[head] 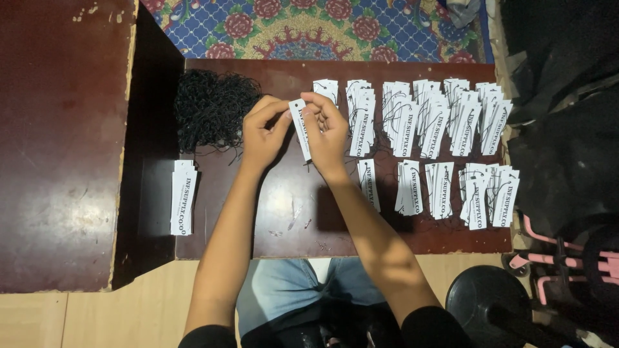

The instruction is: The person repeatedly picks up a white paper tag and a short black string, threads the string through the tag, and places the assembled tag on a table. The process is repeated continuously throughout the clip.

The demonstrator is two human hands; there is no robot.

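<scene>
Item: white paper tag, long and narrow, held upright-tilted above the dark red tabletop, between both hands.
Left hand: fingers closed on the tag's upper left edge.
Right hand: fingers pinched on its right edge, covering part of the tag; any cord there is too thin to make out.
Left of the hands: tangle of black cords; below it, a stack of unstrung tags.
Right: rows of strung tags, piled and overlapping, count unclear.
Far side: patterned rug, cut off by the frame. Near side: jeans, partly hidden by the forearms.
</scene>
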